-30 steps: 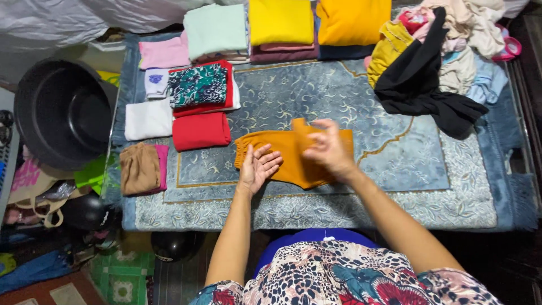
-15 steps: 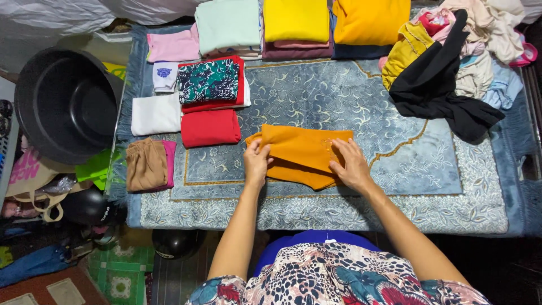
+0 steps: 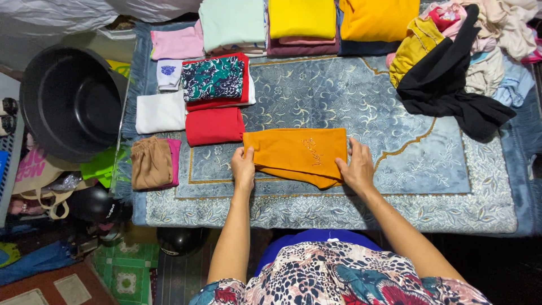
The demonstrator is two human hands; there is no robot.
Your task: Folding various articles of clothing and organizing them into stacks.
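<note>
- While our left hand point(image 3: 243, 167) presses on the left end of the folded orange garment point(image 3: 297, 153), its fingers lie flat and together over the edge; we cannot tell if the thumb goes under the cloth.
- Our right hand point(image 3: 355, 168) holds the right end in the same way, fingers spread a little on the blue patterned rug point(image 3: 395, 152), the thumb side against the cloth. Neither hand is closed around the garment.
- Its lower layer shows out below the top fold, so the near edge is uneven; how many layers are inside is hidden.
- At the left, the garment almost touches the red folded piece point(image 3: 214, 125), so little room is there.
- At the right, open rug lies between the garment and the black cloth point(image 3: 446, 85) of the unfolded heap point(image 3: 491, 51), whose top is cut by the frame.
- Beyond, the rug is free up to the folded stacks point(image 3: 302, 25), also cut off above.
- Far left, a black tub point(image 3: 70, 101) stands off the rug.
</note>
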